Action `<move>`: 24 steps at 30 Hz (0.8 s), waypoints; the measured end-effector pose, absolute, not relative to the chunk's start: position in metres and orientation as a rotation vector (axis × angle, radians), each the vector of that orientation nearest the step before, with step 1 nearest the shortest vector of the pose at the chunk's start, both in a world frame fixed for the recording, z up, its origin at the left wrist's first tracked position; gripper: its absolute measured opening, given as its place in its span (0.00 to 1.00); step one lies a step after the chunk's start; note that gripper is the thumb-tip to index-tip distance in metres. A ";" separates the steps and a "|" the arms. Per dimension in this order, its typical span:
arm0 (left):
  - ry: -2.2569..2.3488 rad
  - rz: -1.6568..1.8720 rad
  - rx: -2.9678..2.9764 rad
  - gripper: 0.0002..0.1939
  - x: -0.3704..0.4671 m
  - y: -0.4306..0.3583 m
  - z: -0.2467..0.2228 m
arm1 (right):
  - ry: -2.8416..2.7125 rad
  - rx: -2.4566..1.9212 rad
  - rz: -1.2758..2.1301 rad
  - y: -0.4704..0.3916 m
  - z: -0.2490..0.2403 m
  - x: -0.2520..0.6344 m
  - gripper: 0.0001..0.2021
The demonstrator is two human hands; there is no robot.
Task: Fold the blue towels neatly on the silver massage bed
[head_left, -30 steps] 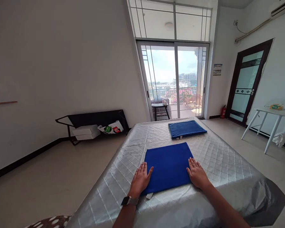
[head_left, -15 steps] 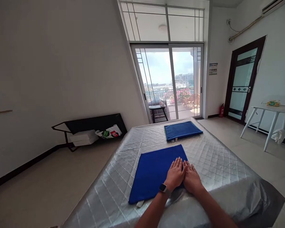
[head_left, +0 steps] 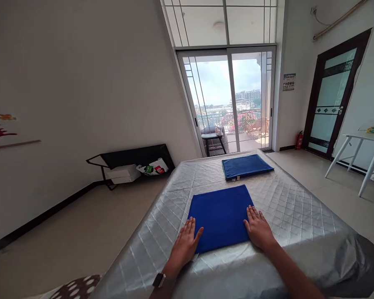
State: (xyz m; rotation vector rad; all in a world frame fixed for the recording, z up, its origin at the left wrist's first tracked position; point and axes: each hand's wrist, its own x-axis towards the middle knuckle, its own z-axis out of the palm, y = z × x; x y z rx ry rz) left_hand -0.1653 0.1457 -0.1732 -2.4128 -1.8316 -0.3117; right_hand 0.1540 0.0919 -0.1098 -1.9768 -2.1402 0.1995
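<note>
A bright blue folded cloth [head_left: 221, 218] lies flat on a silver quilted cover [head_left: 156, 232]. My left hand [head_left: 185, 245], with a watch [head_left: 158, 280] on the wrist, rests at the cloth's left edge, fingers extended and thumb spread over the blue. At the right edge lies my right hand [head_left: 258, 226], palm down, its thumb touching the cloth and its fingers stretched forward. Farther back on the cover is a second blue folded piece [head_left: 247, 166], darker, with a small tag at its near edge. Neither hand grips anything.
Behind the covered surface are glass sliding doors [head_left: 230, 104]. A black rack [head_left: 134, 155] holding white boxes stands by the left wall. On the right are a white table [head_left: 366, 139], a dark-framed door [head_left: 333, 99] and a fire extinguisher [head_left: 299, 140]. Brown spotted fabric [head_left: 77, 287] shows at bottom left.
My hands have parted from side by side near the cloth's right edge. The left has moved to the left edge; the right stays at the right. The cloth now lies squarer, and the view has shifted.
</note>
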 end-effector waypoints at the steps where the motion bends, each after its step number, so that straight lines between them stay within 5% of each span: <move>1: -1.864 -0.311 -2.393 0.38 -0.172 0.144 -0.175 | -2.142 -1.986 0.185 0.092 -0.110 0.154 0.29; 24: -1.936 -0.424 -2.293 0.40 -0.158 0.129 -0.176 | -2.249 -2.091 0.233 0.169 -0.071 0.156 0.32</move>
